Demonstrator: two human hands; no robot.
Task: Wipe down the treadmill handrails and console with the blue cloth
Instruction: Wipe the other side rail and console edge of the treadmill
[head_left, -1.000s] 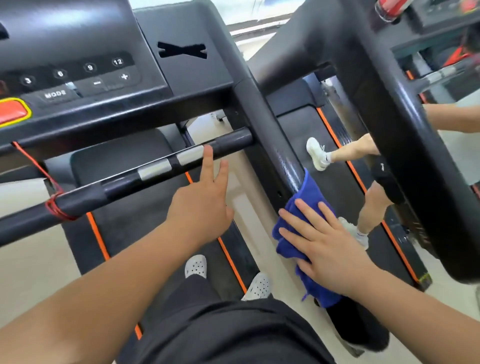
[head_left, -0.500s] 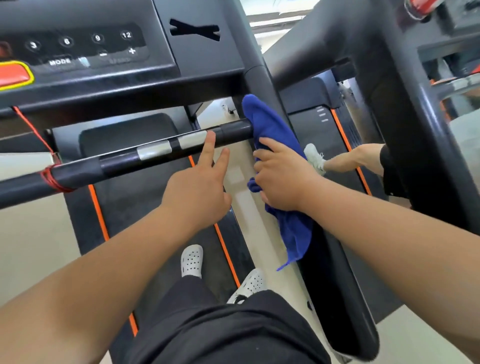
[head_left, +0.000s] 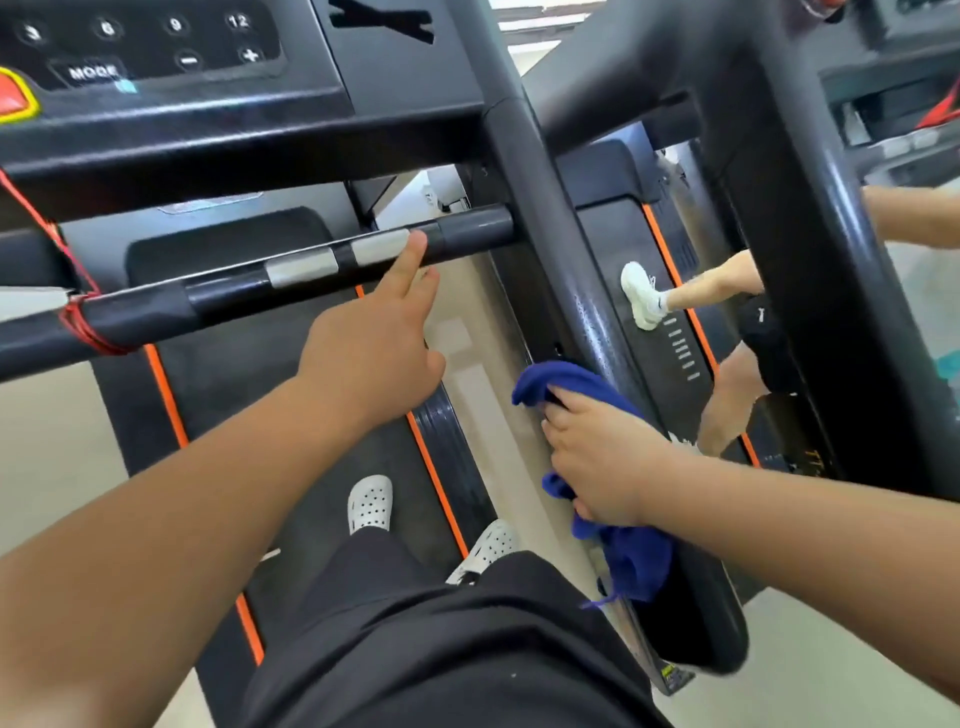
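The blue cloth is wrapped over the black right handrail, about halfway down its length. My right hand presses the cloth against the rail, fingers curled over it. My left hand is open, fingertips touching the silver sensor pads on the horizontal front crossbar. The black console with number buttons and a MODE button fills the top left, above both hands.
A red cord hangs from the console and is wound around the crossbar's left part. My white shoes stand on the black belt. A neighbouring treadmill's thick rail runs close on the right, where another person's legs move.
My right hand slid the cloth up the right handrail to the crossbar joint, then back down to mid-rail. My left hand stayed on the crossbar.
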